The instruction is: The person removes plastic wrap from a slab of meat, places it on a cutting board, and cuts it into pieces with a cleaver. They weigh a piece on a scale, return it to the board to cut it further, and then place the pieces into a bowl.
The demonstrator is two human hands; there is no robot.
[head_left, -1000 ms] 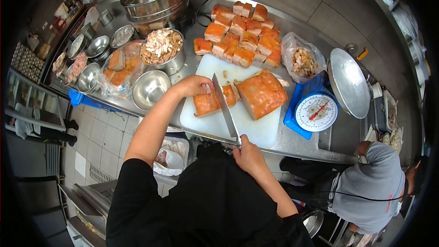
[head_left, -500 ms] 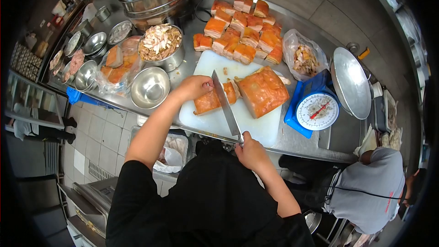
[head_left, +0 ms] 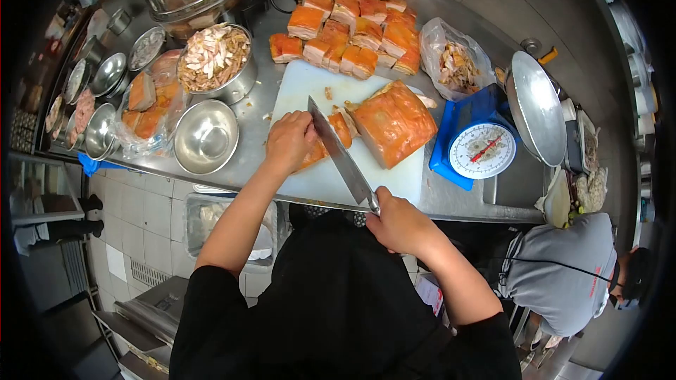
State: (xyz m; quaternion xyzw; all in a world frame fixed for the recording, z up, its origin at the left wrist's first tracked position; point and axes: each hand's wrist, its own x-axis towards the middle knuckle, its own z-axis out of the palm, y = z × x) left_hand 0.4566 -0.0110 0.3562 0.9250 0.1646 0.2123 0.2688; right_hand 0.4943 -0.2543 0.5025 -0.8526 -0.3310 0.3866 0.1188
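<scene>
My right hand (head_left: 400,219) is wrapped round the handle of a long kitchen knife (head_left: 343,157). The blade slants up and left across a smaller piece of roast pork (head_left: 341,128), whose orange skin shows on both sides of it. My left hand (head_left: 290,139) grips that piece left of the blade with curled fingers, covering much of it. A large block of roast pork (head_left: 394,123) sits just right of the knife. Both pieces lie on a white cutting board (head_left: 394,186), with small scraps near the knife tip.
Several cut pork chunks (head_left: 358,61) sit behind the board. A bag of scraps (head_left: 458,63) and a blue scale (head_left: 482,149) with a metal pan (head_left: 539,109) stand right. Left are an empty bowl (head_left: 206,137), a filled pot (head_left: 236,81) and bagged pork (head_left: 151,119). A person in grey (head_left: 563,267) bends nearby.
The view has shifted, so the counter items appear further left. My left hand has spread further over the smaller pork piece. The knife stays across it in my right hand.
</scene>
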